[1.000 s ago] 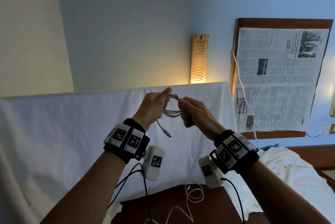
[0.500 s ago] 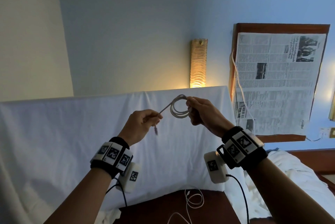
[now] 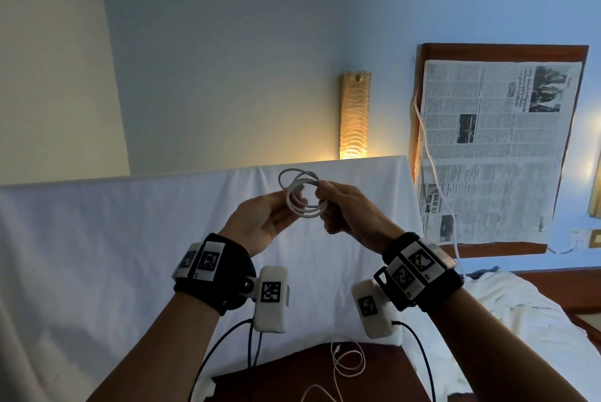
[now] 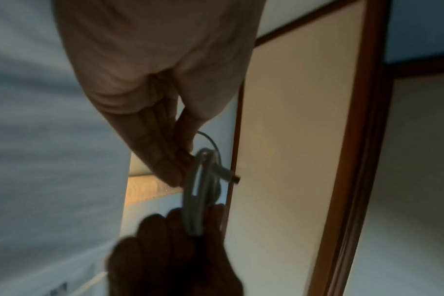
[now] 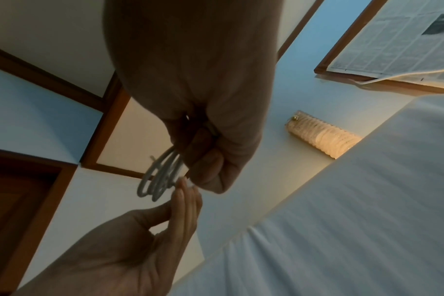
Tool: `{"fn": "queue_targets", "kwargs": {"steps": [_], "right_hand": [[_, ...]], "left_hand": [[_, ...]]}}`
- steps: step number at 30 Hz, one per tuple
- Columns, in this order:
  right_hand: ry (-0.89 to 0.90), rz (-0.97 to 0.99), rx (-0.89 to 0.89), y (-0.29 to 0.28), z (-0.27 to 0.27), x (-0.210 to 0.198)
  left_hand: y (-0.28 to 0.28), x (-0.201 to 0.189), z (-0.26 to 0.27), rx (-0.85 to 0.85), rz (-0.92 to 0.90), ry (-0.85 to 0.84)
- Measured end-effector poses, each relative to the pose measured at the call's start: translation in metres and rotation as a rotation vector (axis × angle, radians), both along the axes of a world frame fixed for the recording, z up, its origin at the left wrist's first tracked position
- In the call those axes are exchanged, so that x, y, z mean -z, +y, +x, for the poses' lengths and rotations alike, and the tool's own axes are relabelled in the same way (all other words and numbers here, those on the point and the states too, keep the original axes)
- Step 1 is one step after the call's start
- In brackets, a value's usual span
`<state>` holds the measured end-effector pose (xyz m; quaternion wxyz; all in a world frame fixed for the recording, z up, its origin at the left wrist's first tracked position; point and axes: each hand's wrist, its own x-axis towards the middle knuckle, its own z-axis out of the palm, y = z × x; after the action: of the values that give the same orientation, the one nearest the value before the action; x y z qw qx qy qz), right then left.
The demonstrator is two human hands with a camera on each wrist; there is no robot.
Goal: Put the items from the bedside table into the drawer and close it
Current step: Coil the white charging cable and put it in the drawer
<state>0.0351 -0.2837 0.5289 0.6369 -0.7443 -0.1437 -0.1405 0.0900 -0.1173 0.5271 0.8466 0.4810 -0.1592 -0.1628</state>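
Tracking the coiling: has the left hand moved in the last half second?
Yes. The left hand moved right, closer under the wall lamp, its fingers meeting the cable coil.

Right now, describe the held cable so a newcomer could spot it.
Below the wall lamp, against the white sheet, left hand and right hand meet. Between them is the grey cable, wound into small loops, unlike the white cable sprawled on the table.
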Motion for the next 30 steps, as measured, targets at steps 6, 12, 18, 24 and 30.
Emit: {"fn": "queue_targets", "kwargs": {"steps": [6,12,18,24,30], "right_hand": [[-0.068,-0.192,0.146,-0.001,0.005,0.005],[-0.157,-0.231,0.246,-0.002,0.006,-0.001],[-0.169,-0.207,0.425,-0.033,0.015,-0.013],[-0.161,-0.213,0.402,-0.044,0.017,-0.018],[-0.209,-0.353,0.292,-0.033,0.015,-0.025]], "left_hand": [[-0.002,-0.007,-0.007,0.145,0.009,0.002],[-0.004,-0.013,-0.016,-0.074,0.336,-0.427],[0.011,-0.017,-0.020,-0.136,0.486,-0.476],[0.027,-0.014,-0.026,-0.131,0.614,-0.525],[0.029,-0.001,-0.027,-0.011,1.005,-0.652]]}}
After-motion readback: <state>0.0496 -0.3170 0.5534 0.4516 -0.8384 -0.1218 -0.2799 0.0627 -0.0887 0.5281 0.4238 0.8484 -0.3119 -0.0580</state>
